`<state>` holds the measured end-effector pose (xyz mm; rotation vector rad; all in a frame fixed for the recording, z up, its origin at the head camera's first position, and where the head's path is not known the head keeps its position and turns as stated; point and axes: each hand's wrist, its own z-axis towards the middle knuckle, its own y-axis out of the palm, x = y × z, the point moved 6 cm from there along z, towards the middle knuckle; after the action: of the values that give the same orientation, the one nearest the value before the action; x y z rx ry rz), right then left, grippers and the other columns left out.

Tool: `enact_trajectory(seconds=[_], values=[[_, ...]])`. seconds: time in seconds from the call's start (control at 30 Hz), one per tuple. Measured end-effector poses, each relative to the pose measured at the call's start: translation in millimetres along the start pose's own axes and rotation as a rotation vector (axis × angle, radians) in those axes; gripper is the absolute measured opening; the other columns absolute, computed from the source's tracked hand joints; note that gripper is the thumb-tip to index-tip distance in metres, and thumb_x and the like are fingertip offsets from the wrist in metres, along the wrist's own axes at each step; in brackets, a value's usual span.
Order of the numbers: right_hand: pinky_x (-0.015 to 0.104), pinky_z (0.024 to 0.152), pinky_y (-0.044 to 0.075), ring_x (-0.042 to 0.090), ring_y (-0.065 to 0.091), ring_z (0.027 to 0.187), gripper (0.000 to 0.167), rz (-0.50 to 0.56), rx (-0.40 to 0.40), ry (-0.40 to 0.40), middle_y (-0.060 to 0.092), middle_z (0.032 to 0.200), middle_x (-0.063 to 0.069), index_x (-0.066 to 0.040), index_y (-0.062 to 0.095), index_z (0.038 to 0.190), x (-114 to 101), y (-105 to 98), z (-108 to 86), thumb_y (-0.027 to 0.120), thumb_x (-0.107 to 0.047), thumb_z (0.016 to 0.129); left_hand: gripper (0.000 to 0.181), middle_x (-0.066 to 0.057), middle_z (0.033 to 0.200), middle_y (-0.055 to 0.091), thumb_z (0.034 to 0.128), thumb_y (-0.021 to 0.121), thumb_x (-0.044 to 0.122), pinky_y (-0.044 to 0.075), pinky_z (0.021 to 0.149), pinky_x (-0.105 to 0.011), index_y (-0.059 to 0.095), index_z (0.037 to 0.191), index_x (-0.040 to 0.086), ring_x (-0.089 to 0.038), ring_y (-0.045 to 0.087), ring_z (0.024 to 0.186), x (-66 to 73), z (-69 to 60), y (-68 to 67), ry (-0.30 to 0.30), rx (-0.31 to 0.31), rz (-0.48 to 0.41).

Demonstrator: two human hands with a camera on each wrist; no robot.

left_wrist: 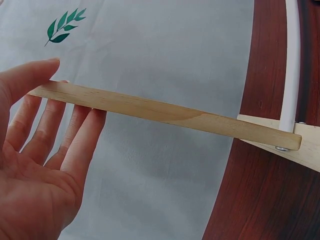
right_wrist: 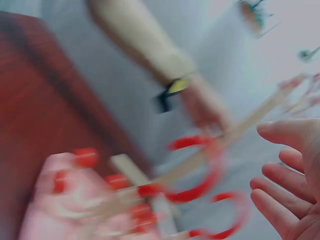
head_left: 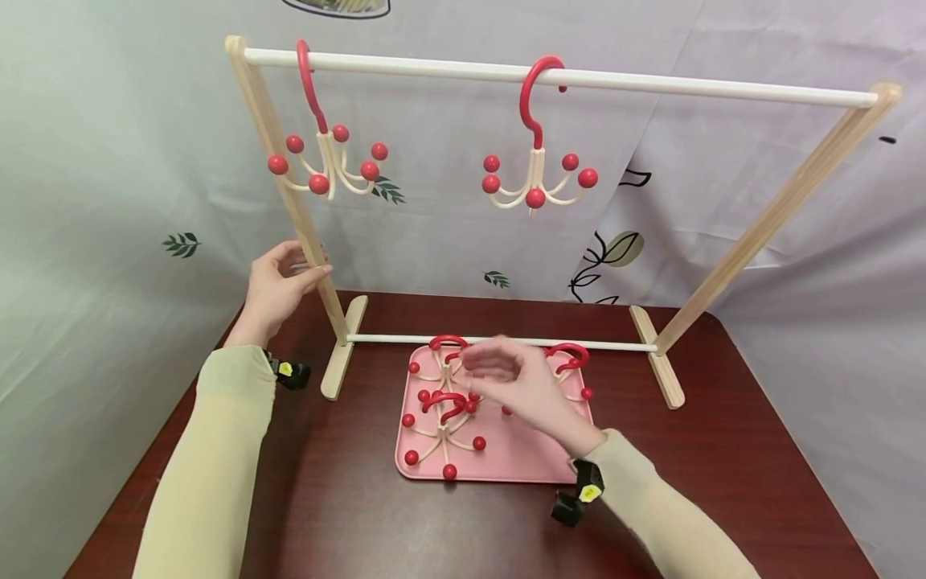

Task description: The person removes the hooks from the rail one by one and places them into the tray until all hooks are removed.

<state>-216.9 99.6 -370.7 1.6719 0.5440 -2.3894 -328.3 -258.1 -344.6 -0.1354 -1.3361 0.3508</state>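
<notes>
My left hand holds the left wooden post of a rack, thumb on one side and fingers on the other. Over a pink tray hovers my right hand, fingers loosely spread and nothing in them. On the tray lie multi-arm hangers with red hooks and red ball tips: a front-left hanger, a back-left hanger and a right hanger, partly hidden by the right hand. Two similar hangers, a left one and a middle one, hang from the white top rod.
The rack's right post slants up from a wooden foot. A white lower rod runs behind the tray. Everything stands on a dark red-brown table, with a patterned pale cloth behind. The right wrist view is blurred.
</notes>
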Motion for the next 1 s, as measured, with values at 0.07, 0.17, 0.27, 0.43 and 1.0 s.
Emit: enact_trajectory(seconds=[0.07, 0.17, 0.27, 0.43, 1.0], values=[[0.044, 0.091, 0.056, 0.027, 0.07, 0.106, 0.035, -0.032, 0.055, -0.07, 0.073, 0.115, 0.008, -0.007, 0.072, 0.12, -23, -13, 6.0, 0.084, -0.007, 0.086, 0.049, -0.008, 0.126, 0.065, 0.0931, 0.078, 0.024, 0.055, 0.084, -0.022, 0.06, 0.135, 0.009, -0.011, 0.064, 0.108, -0.2, 0.0, -0.2, -0.002, -0.001, 0.004], [0.044, 0.091, 0.055, 0.029, 0.07, 0.107, 0.036, -0.026, 0.125, -0.198, 0.072, 0.117, 0.012, -0.006, 0.072, 0.119, -59, -31, 14.6, 0.082, 0.0, 0.085, 0.049, -0.008, 0.127, 0.064, 0.0932, 0.078, 0.024, 0.054, 0.083, -0.02, 0.059, 0.136, 0.008, -0.011, 0.064, 0.108, -0.7, 0.1, -0.4, -0.003, -0.002, 0.005], [0.045, 0.094, 0.053, 0.035, 0.068, 0.109, 0.036, -0.008, 0.188, -0.31, 0.071, 0.117, 0.015, -0.002, 0.072, 0.119, -92, -46, 22.2, 0.081, 0.005, 0.085, 0.048, -0.008, 0.126, 0.065, 0.0931, 0.078, 0.023, 0.054, 0.082, -0.019, 0.06, 0.135, 0.01, -0.01, 0.065, 0.107, -1.0, 0.3, -0.5, -0.003, -0.001, 0.0], [0.043, 0.098, 0.051, 0.038, 0.066, 0.11, 0.034, 0.015, 0.309, -0.453, 0.071, 0.116, 0.019, 0.003, 0.072, 0.116, -139, -69, 33.8, 0.08, 0.008, 0.083, 0.046, -0.006, 0.123, 0.065, 0.0928, 0.078, 0.023, 0.054, 0.081, -0.019, 0.061, 0.133, 0.011, -0.009, 0.065, 0.106, -0.8, 0.5, -0.7, 0.001, 0.002, -0.003], [0.03, 0.106, 0.044, 0.02, 0.063, 0.119, 0.041, -0.005, 0.451, -0.296, 0.071, 0.122, 0.008, -0.006, 0.075, 0.12, -191, -119, 94.0, 0.086, -0.005, 0.081, 0.05, -0.005, 0.123, 0.065, 0.0926, 0.079, 0.023, 0.054, 0.081, -0.019, 0.059, 0.136, 0.008, -0.01, 0.065, 0.106, -1.0, 1.5, -1.0, -0.005, -0.005, -0.009]])
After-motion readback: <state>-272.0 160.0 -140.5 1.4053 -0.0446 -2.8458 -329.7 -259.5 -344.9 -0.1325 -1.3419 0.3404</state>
